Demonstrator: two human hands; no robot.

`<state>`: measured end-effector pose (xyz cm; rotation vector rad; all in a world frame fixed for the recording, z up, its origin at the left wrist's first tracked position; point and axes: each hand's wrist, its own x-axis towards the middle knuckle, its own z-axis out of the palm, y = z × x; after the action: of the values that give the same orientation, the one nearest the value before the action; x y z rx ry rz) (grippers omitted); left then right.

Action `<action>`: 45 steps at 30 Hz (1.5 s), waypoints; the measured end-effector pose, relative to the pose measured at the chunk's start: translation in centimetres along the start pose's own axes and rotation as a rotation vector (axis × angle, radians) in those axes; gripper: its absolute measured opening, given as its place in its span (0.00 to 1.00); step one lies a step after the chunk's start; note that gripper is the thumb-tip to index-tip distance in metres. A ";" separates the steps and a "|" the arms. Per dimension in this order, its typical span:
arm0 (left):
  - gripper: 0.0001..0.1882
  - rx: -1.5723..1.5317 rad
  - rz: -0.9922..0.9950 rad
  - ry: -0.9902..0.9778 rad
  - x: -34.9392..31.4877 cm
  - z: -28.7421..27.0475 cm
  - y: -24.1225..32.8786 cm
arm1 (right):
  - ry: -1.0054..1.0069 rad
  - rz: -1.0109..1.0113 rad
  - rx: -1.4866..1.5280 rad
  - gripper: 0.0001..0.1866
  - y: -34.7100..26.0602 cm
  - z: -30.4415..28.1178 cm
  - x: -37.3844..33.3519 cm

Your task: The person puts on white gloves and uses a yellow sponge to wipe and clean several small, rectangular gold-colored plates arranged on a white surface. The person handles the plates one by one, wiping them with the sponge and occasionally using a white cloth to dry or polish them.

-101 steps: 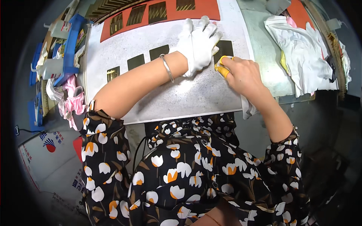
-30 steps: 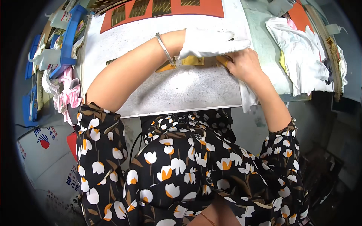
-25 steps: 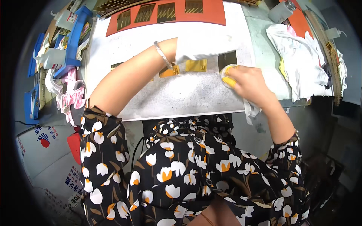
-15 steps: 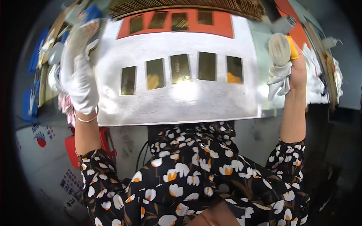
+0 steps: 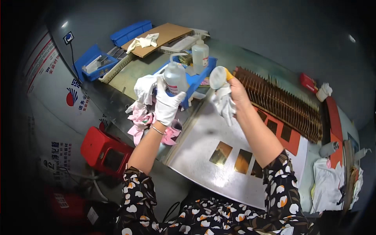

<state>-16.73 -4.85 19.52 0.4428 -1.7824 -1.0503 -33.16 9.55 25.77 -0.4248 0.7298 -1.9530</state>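
My left hand [image 5: 168, 103], in a white glove, wraps round the lower part of a clear squeeze bottle [image 5: 175, 74] with a bent spout. The bottle is at a blue tray [image 5: 192, 87]. My bare right hand [image 5: 237, 93] holds up a round pad covered in white cloth [image 5: 218, 77], whose loose end hangs below the fingers. Something yellow shows at the pad's edge by my fingertips. Beneath my right forearm, several dark, shiny rectangular plates [image 5: 221, 153] lie on a white board [image 5: 196, 156].
A second bottle [image 5: 200, 56] stands in the blue tray. Pink and white cloths [image 5: 138, 117] lie beside my left wrist. A brown slotted rack [image 5: 280, 102] is beyond the board, next to an orange sheet [image 5: 291, 143]. A red stool [image 5: 103, 149] stands at the lower left.
The view has swung left. My left hand has come to the squeeze bottle and closed round it. My right hand still holds the pad, now near the blue tray.
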 end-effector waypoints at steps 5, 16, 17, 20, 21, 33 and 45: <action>0.50 0.204 0.029 0.104 2.3 -0.3 -1.7 | -0.228 -0.007 -0.016 0.10 2.0 2.3 5.8; 0.35 0.256 -0.048 0.109 3.8 -0.1 -2.8 | -0.504 0.073 0.153 0.12 2.8 4.4 7.9; 0.35 0.241 -0.057 0.108 3.9 0.0 -2.9 | -0.517 0.076 0.165 0.13 2.8 4.2 8.2; 0.35 0.192 -0.083 0.098 3.8 0.0 -3.0 | -0.549 0.087 0.195 0.14 2.9 4.0 8.6; 0.35 0.169 -0.090 0.089 3.8 -0.1 -2.7 | -0.546 0.097 0.199 0.14 2.9 4.0 8.7; 0.35 0.223 -0.001 0.126 3.7 -0.2 -2.9 | -0.475 0.114 0.116 0.12 2.2 5.1 7.2; 0.37 0.167 -0.024 0.052 4.0 -0.9 -2.9 | -0.299 0.112 0.065 0.13 2.8 5.4 7.1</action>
<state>-18.17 -9.62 19.53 0.5904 -1.8296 -0.9016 -31.53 0.58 28.01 -0.6076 0.4860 -1.7543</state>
